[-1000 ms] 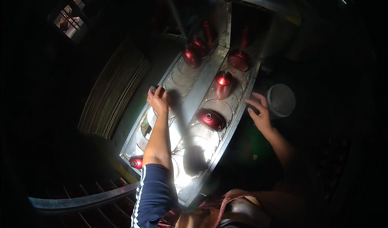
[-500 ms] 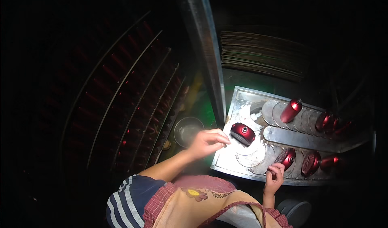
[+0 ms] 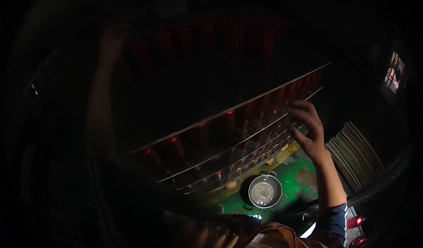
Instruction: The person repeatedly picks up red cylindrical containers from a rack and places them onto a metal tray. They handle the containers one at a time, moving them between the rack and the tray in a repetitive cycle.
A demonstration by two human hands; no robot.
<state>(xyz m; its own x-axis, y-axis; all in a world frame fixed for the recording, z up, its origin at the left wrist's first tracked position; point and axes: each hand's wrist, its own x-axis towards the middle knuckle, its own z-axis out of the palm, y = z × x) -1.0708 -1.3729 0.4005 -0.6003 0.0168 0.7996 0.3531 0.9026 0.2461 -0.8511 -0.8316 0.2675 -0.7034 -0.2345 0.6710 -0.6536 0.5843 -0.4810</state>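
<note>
Deep in shadow at the upper left, my left hand [image 3: 115, 36] is raised beside a row of dark red metallic cylinders [image 3: 185, 41] on the rack's top level. Its fingers are too dim to make out. My right hand [image 3: 311, 131] reaches up near the right end of the rack [image 3: 238, 105], whose tiers hold more of the same red cylinders. Its fingers are spread and slightly curved, with nothing between them.
A round metal pot [image 3: 265, 191] with two handles sits on the green floor [image 3: 297, 177] below the rack. Thin sheets [image 3: 354, 155] are stacked at right. Two red bottle-like cylinders [image 3: 356, 222] lie at the lower right edge. A bright window [image 3: 394, 74] shows far right.
The view has swung left, from the lit metal table with red bottles to the dark rack. Both hands have left the table and risen toward the rack.
</note>
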